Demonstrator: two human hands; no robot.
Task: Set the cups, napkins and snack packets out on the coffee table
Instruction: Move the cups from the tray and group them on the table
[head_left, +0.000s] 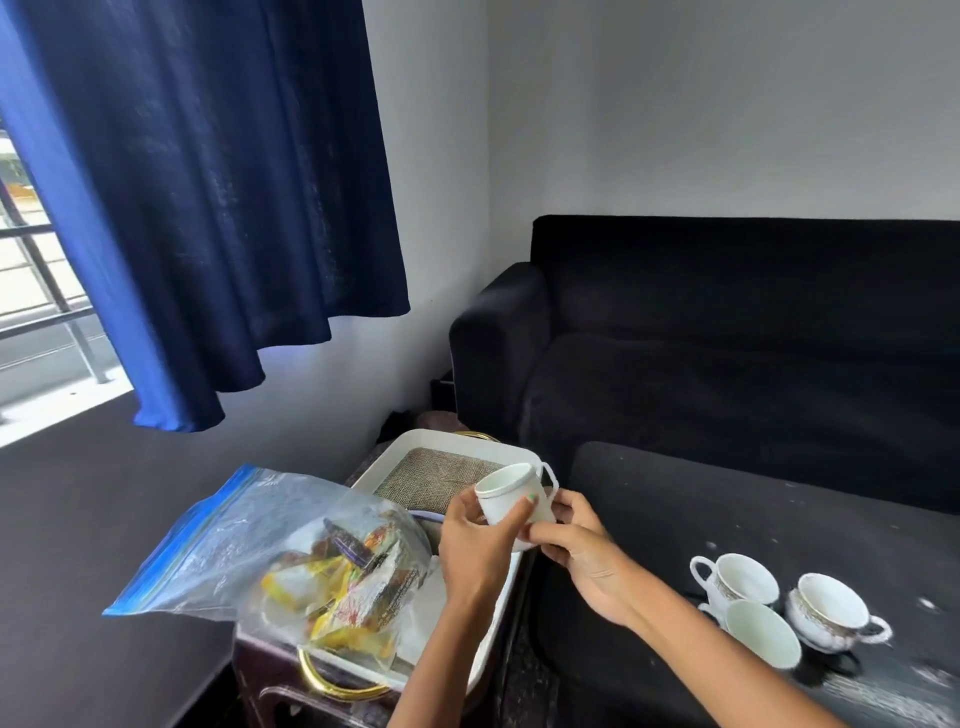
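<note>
A white cup (506, 491) is held tilted above the white tray (415, 447), its mouth turned to the left. My left hand (475, 545) grips its side and my right hand (576, 540) holds its base and handle side. Three more cups stand on the black coffee table (701, 499) at the right: a patterned cup (737, 577), a plain white cup (761, 639) and another patterned cup (831, 616). A clear zip bag of snack packets (291, 551) lies on the tray's near end. White napkins (428, 613) show under the bag.
The tray has gold handles (332, 686) and a burlap mat (441, 478), and rests on a dark wooden stand. A black sofa (727, 338) stands behind the table. A blue curtain (208, 208) hangs at the left beside a window.
</note>
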